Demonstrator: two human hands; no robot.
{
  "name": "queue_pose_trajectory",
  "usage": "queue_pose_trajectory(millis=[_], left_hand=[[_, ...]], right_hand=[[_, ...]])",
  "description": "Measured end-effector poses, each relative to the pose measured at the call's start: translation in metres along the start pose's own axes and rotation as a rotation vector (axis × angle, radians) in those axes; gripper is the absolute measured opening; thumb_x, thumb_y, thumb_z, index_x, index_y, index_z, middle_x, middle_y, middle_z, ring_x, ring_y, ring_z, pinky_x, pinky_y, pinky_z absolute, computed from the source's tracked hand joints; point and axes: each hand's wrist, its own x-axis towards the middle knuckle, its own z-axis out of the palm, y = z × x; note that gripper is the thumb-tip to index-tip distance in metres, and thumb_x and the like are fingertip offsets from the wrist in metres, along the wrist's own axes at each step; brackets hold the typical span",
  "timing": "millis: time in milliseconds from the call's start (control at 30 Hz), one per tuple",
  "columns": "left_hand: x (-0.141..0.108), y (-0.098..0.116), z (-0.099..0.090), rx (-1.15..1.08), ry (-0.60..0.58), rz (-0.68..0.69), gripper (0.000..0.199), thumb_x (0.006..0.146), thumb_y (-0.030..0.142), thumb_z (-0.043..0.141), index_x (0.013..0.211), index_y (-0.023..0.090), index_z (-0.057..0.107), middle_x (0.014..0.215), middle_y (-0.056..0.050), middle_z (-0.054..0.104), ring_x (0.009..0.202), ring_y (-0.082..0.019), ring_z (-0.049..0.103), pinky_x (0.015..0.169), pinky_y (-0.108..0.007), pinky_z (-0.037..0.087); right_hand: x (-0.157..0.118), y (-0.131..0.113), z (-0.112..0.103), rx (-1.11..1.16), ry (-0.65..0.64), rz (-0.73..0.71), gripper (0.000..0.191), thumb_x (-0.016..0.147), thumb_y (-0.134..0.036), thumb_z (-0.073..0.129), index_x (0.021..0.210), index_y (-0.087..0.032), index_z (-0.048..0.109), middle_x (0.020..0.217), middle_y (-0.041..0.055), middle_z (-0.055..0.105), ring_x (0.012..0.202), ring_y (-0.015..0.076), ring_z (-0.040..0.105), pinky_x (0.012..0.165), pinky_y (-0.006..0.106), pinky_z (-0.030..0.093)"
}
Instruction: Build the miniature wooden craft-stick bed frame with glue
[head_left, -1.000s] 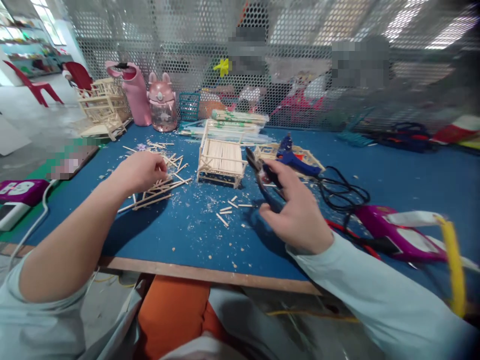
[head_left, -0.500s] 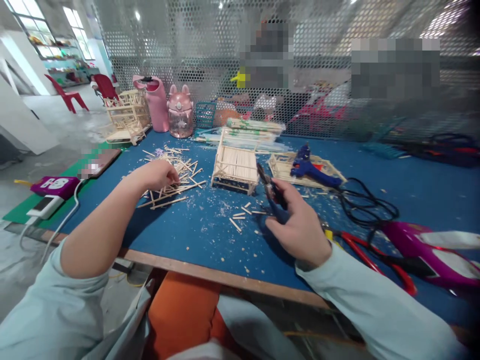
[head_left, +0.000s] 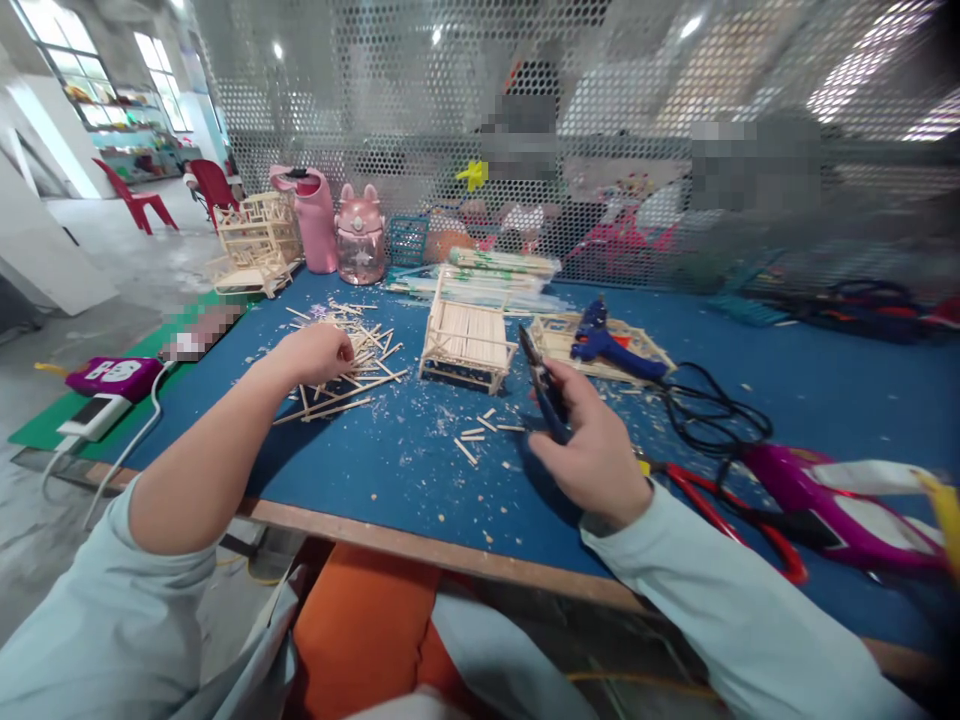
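My left hand (head_left: 324,352) is over the pile of thin wooden sticks (head_left: 367,352), its fingers pressed together; whatever lies between them is too small to make out. In my right hand (head_left: 589,435) are dark-handled pliers (head_left: 543,385), jaws pointing up and away from me. A small chair-like frame of sticks (head_left: 469,335) stands between the hands. Several short cut sticks (head_left: 472,435) lie in front of it. Behind the pliers, a blue glue gun (head_left: 607,345) rests on a flat stick frame (head_left: 551,335).
Pink bottle (head_left: 316,225), clear pink cup (head_left: 361,240) and a stick model (head_left: 259,240) stand at the back left. Packed sticks (head_left: 502,265) lie before the mesh screen (head_left: 420,90). Red-handled pliers (head_left: 705,510), black cable (head_left: 712,410) and a purple device (head_left: 817,500) are at right.
My left hand has risen slightly from the pile, with its fingers still together. My right hand still holds the pliers. The view has shifted a little.
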Motion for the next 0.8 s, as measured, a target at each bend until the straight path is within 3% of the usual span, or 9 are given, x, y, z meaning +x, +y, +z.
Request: queue_pose_trajectory(millis=[200,300,433,567,800], left_hand=[[0.009,0.014,0.010,-0.053,0.207,-0.018,0.033,0.084,0.025,0.044,0.107,0.019,0.067,0.103,-0.010,0.068,0.091,-0.021,0.061,0.077,-0.032,0.043],[0.018,0.026,0.022,-0.078,0.239,0.162,0.032,0.084,0.022,0.045,0.105,0.017,0.069,0.103,-0.010,0.069,0.093,-0.020,0.060,0.082,-0.031,0.043],[0.025,0.042,0.037,-0.025,0.179,0.446,0.036,0.083,0.013,0.043,0.107,0.017,0.069,0.101,-0.010,0.068,0.089,-0.019,0.060,0.083,-0.031,0.043],[0.025,0.053,0.046,-0.006,0.221,0.545,0.047,0.083,0.006,0.035,0.116,0.023,0.063,0.109,-0.007,0.066,0.091,-0.018,0.056,0.085,-0.032,0.041],[0.043,0.044,0.040,-0.031,0.260,0.322,0.035,0.084,0.013,0.041,0.105,0.014,0.069,0.098,-0.012,0.066,0.088,-0.021,0.058,0.081,-0.032,0.043]], right_hand=[[0.000,0.002,0.001,0.032,0.028,0.027,0.067,0.061,-0.017,0.052,0.127,-0.017,0.043,0.120,0.0147,0.056,0.110,0.0314,0.055,0.094,0.053,0.042],[0.000,0.002,0.002,0.063,0.043,0.035,0.068,0.060,-0.017,0.053,0.127,-0.017,0.043,0.117,0.0137,0.057,0.102,0.0299,0.058,0.092,0.052,0.044],[0.000,0.000,0.001,0.083,0.051,0.033,0.069,0.059,-0.017,0.053,0.127,-0.016,0.043,0.113,0.0122,0.058,0.095,0.0269,0.060,0.089,0.049,0.046],[0.000,-0.002,0.000,0.078,0.047,0.020,0.069,0.059,-0.016,0.052,0.127,-0.016,0.043,0.115,0.0126,0.057,0.095,0.0262,0.059,0.089,0.049,0.046],[-0.002,-0.001,-0.001,0.081,0.048,0.027,0.068,0.060,-0.016,0.052,0.128,-0.017,0.041,0.115,0.0129,0.057,0.100,0.0271,0.058,0.091,0.050,0.044]])
